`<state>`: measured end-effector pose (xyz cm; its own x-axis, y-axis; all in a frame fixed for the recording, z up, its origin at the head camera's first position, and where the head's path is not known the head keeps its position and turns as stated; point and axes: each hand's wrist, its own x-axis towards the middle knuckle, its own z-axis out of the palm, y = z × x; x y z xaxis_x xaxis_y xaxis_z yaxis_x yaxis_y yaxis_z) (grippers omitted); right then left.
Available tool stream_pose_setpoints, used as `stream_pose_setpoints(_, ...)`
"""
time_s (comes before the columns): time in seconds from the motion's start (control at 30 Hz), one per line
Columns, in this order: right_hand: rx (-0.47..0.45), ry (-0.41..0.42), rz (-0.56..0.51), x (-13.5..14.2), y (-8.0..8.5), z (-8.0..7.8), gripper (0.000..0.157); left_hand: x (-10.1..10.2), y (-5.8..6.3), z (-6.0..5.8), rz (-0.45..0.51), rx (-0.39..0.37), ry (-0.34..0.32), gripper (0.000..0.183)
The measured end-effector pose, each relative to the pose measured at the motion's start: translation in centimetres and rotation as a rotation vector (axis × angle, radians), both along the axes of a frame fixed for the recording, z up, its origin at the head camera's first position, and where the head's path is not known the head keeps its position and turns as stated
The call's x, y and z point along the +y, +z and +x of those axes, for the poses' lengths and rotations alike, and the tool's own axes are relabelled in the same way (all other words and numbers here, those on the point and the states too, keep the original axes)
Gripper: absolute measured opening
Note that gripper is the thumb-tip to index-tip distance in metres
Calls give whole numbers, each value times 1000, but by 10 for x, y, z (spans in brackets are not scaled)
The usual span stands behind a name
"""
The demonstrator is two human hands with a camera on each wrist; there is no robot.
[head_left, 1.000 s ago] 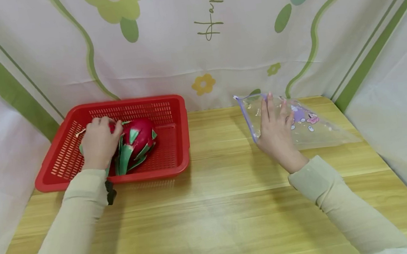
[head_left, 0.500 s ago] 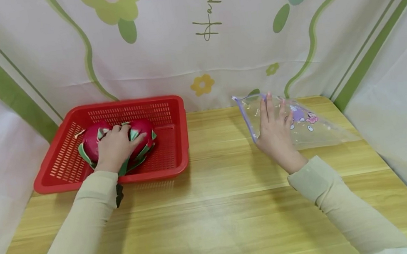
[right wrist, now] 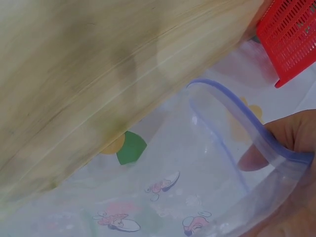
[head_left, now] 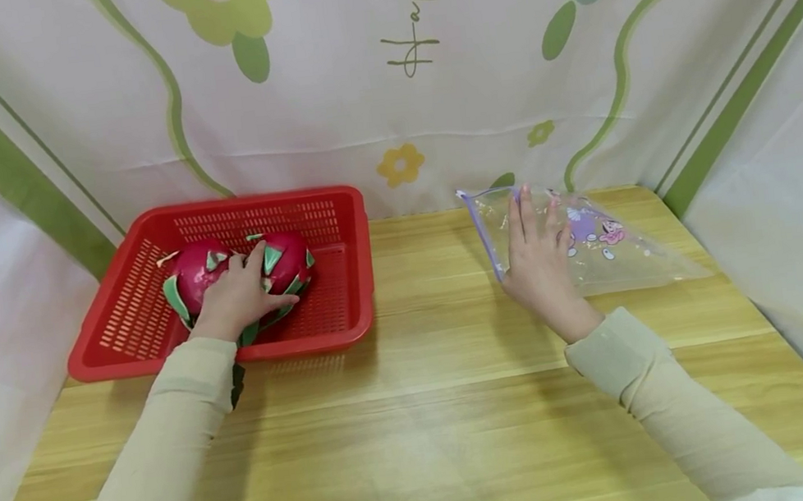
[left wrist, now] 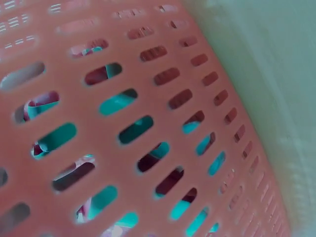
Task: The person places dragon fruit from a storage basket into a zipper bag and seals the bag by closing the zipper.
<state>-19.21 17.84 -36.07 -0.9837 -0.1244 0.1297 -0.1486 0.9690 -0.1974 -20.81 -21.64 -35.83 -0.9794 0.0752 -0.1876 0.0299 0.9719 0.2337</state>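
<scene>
Two magenta dragon fruits with green scales lie side by side in a red basket (head_left: pixel 323 343) at the left of the head view. My left hand (head_left: pixel 237 296) reaches between them, its fingers against the right dragon fruit (head_left: pixel 289 257) and its thumb stretched out along the near side. The left dragon fruit (head_left: pixel 201 267) is partly behind this hand. At the right, my right hand (head_left: pixel 542 272) holds a clear zip bag (head_left: pixel 604 237) with a purple rim and cartoon print. In the right wrist view the bag's rim (right wrist: pixel 232 101) gapes, and a finger (right wrist: pixel 254 157) shows through the plastic.
Both the basket and the bag are on a wooden table (head_left: pixel 422 430). A white curtain (head_left: pixel 326 110) with flowers and lettering hangs behind, and more cloth stands at both sides. Slotted basket wall (left wrist: pixel 148 118) fills most of the left wrist view.
My left hand has moved right from over the left dragon fruit to the right one, its fingers now between the two. Both fruits have shifted slightly right. My right hand and the bag are nearly unchanged.
</scene>
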Motion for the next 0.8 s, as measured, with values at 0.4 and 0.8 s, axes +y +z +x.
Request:
stream_pose_setpoints(0.4, -14, 4, 8, -1, -1, 0, 110, 0, -3, -3, -42, 10, -10, 104)
stream_pose_setpoints(0.8, -1, 7, 22, -1, -2, 0, 109, 2, -6, -1, 21, 114, -7, 95)
